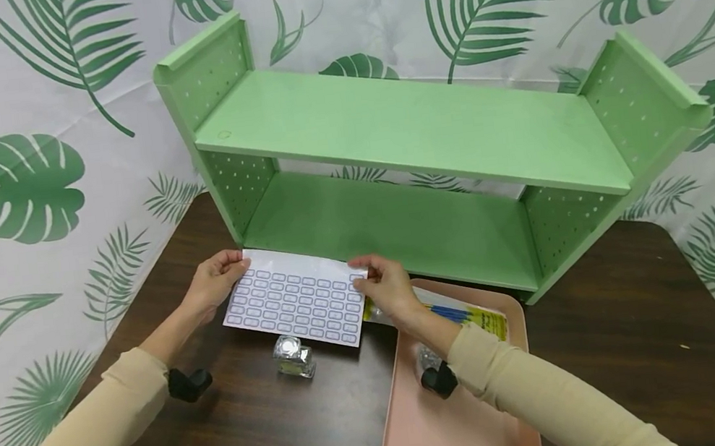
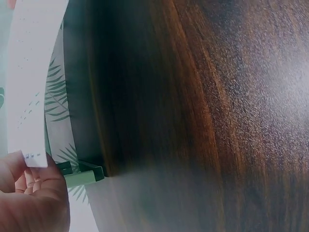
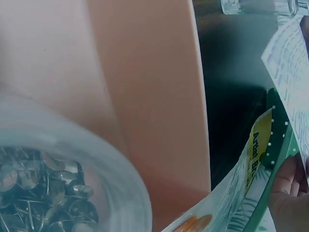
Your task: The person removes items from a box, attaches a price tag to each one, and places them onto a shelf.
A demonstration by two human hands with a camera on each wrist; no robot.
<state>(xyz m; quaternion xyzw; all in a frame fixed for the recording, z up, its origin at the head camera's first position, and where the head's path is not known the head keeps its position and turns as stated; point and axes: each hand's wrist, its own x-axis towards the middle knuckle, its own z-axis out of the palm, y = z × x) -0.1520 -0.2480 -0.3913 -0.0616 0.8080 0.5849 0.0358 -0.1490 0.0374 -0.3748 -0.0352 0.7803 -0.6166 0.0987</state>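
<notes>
A white label sheet [image 1: 297, 305], printed with rows of small rounded boxes, is held tilted above the table by both hands. My left hand [image 1: 213, 282] pinches its upper left corner between thumb and fingers. At the upper right corner my right hand [image 1: 392, 290] grips the edge. The left wrist view shows the sheet [image 2: 34, 82] nearly edge-on, with the left hand [image 2: 36, 198] at its lower end. Just below the sheet stands a small clear glass bottle or jar [image 1: 293, 358]; neither hand touches it.
A green two-level shelf [image 1: 387, 198] stands behind the hands. Under my right forearm lies a pink tray [image 1: 458, 438] with a packet of artist brushes [image 1: 488, 322] extending over its edge. A clear tub [image 3: 130, 193] of metal thumbtacks [image 3: 53, 193] sits in the tray.
</notes>
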